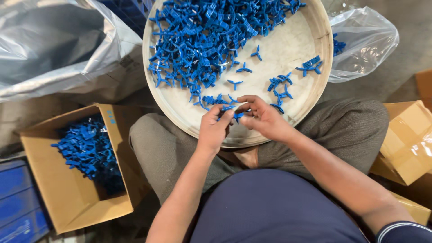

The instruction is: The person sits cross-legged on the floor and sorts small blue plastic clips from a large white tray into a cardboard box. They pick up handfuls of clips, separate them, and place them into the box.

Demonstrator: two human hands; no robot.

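A round cream tray rests on my crossed legs, heaped with several small blue plastic parts at its far side. At the near rim, my left hand and my right hand meet, both pinching a small blue plastic part between their fingertips. Loose blue parts lie scattered just beyond my right hand. A few more sit by my left fingers.
An open cardboard box holding more blue parts stands at my left. A large plastic bag lies at the far left, a smaller clear bag at the far right. Cardboard boxes sit at my right.
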